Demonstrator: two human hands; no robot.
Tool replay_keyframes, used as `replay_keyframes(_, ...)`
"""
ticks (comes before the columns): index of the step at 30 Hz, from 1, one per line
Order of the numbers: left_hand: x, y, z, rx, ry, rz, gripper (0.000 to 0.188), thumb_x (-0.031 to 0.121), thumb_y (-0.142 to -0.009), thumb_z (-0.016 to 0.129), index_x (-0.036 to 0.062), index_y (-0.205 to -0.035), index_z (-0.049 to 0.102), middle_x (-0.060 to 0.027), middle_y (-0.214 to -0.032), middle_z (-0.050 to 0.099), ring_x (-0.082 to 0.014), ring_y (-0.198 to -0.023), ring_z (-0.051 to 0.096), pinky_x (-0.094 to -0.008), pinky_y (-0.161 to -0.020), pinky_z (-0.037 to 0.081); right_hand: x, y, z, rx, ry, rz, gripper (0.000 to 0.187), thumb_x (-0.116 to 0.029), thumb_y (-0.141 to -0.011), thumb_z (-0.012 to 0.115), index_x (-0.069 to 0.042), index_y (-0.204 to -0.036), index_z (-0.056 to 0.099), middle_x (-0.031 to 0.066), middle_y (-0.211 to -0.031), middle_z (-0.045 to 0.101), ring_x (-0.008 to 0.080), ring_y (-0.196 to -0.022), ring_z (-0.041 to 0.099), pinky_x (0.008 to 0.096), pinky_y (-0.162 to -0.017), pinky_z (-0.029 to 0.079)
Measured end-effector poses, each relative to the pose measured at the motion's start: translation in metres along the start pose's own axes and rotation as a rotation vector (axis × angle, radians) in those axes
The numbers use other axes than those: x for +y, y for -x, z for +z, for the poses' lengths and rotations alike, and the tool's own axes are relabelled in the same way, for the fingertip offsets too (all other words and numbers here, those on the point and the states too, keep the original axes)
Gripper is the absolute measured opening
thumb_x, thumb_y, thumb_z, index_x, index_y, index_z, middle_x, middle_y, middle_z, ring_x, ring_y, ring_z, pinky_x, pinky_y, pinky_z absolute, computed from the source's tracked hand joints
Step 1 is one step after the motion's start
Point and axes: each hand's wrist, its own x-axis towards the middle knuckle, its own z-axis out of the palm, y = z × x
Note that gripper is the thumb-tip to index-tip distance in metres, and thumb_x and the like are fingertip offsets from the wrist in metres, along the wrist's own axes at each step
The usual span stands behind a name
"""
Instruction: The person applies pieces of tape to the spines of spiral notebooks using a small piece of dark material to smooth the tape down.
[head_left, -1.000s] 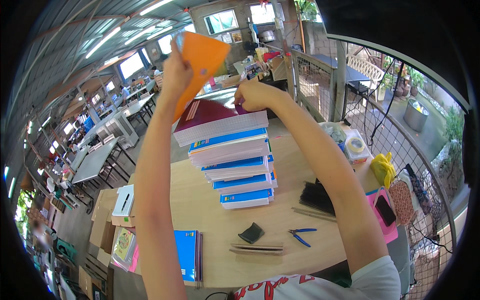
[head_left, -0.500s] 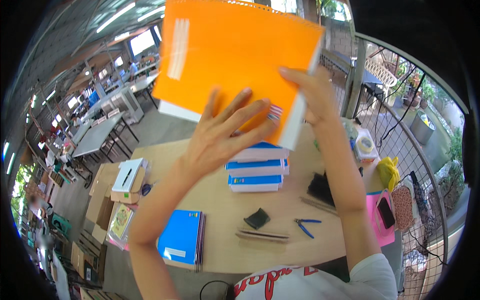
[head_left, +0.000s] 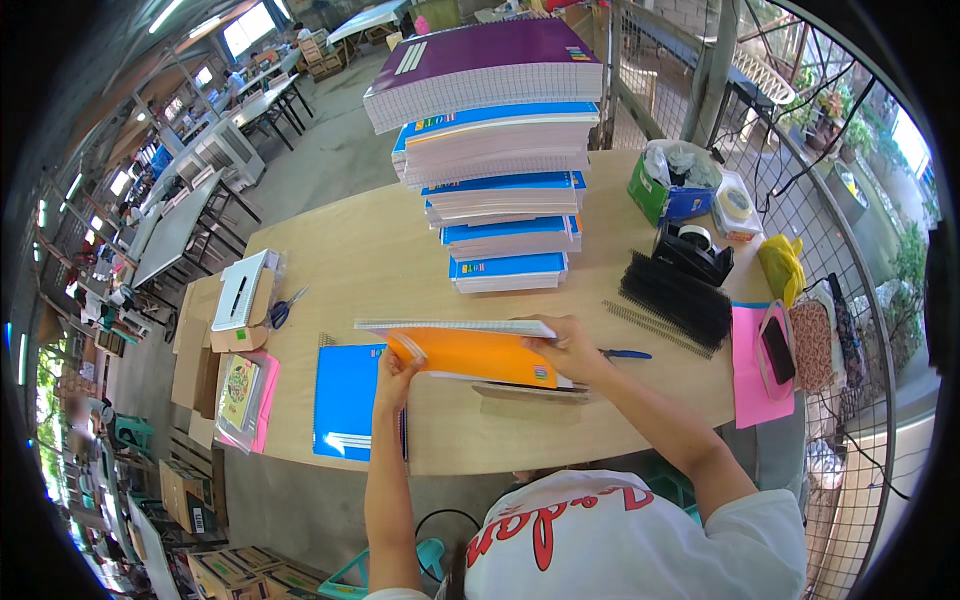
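Both hands grip an orange-covered notebook (head_left: 470,352), held low over the near side of the table with white pages behind its cover. My left hand (head_left: 397,380) is closed at its left end, where the cover curls. At the right end, my right hand (head_left: 568,350) pinches the cover and pages. A flat brownish strip (head_left: 530,398) lies just below the notebook. The blue-handled pliers (head_left: 630,353) show beside my right wrist, partly covered. Blue spiral notebooks (head_left: 345,400) lie in a pile by my left forearm.
Tall stacks of notebooks and loose pages, topped by a purple cover (head_left: 490,48), stand beyond my hands. Black binding coils (head_left: 675,305), a tape dispenser (head_left: 695,250) and a green box (head_left: 670,190) are right. Scissors (head_left: 287,308) lie left; a phone (head_left: 777,348) rests on pink paper.
The orange notebook has come down from high in front of me to just above the table. My left hand has shifted from flat against the cover to gripping its left end.
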Motion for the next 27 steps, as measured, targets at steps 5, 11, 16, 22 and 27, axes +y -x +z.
replay_keyframes(5, -0.032, 0.010, -0.022, 0.124, -0.070, -0.030, 0.043, -0.004, -0.087, 0.070, -0.0010, -0.126, 0.052, -0.0100, -0.116, 0.066, -0.0191, -0.111, 0.062, -0.0326, -0.100, 0.047, -0.007, -0.001, 0.023, -0.072, -0.012, -0.258, 0.040, 0.007, -0.086, 0.062, -0.008, -0.124, 0.067, 0.0120, -0.110, 0.073, 0.0240, -0.095, 0.072, 0.0327, -0.086, 0.056)
replay_keyframes(11, -0.039, 0.007, -0.016, 0.192, -0.023, 0.045, 0.033, -0.006, -0.085, 0.071, 0.0018, -0.114, 0.056, -0.0065, -0.102, 0.067, -0.0147, -0.095, 0.063, -0.0284, -0.088, 0.050, -0.012, 0.004, 0.017, -0.097, 0.037, -0.230, 0.047, 0.012, -0.084, 0.059, -0.010, -0.125, 0.067, 0.0114, -0.121, 0.070, 0.0293, -0.106, 0.069, 0.0354, -0.095, 0.054)
replay_keyframes(16, -0.046, 0.009, -0.034, 0.131, -0.002, 0.070, 0.030, -0.004, -0.084, 0.074, 0.0037, -0.110, 0.059, -0.0046, -0.100, 0.067, -0.0133, -0.094, 0.062, -0.0277, -0.087, 0.050, -0.007, 0.005, 0.028, -0.114, 0.003, -0.198, 0.044, 0.010, -0.085, 0.060, -0.010, -0.124, 0.068, 0.0094, -0.120, 0.071, 0.0285, -0.104, 0.070, 0.0342, -0.093, 0.054)
replay_keyframes(22, -0.099, 0.030, 0.001, 0.020, -0.038, -0.115, 0.055, -0.006, -0.083, 0.071, 0.0052, -0.131, 0.048, -0.0073, -0.119, 0.061, -0.0186, -0.113, 0.057, -0.0311, -0.096, 0.046, 0.050, 0.050, -0.001, 0.007, 0.107, -0.042, 0.043, -0.003, -0.083, 0.072, -0.008, -0.125, 0.065, 0.0114, -0.109, 0.073, 0.0273, -0.100, 0.070, 0.0387, -0.093, 0.053)
replay_keyframes(27, -0.137, 0.037, 0.039, -0.088, -0.245, -0.054, 0.069, -0.006, -0.079, 0.068, 0.0050, -0.141, 0.041, -0.0105, -0.137, 0.051, -0.0235, -0.132, 0.044, -0.0346, -0.111, 0.034, 0.115, 0.127, 0.003, 0.340, 0.010, 0.183, 0.058, -0.011, -0.076, 0.084, -0.005, -0.129, 0.060, 0.0112, -0.120, 0.067, 0.0243, -0.113, 0.063, 0.0372, -0.099, 0.048)
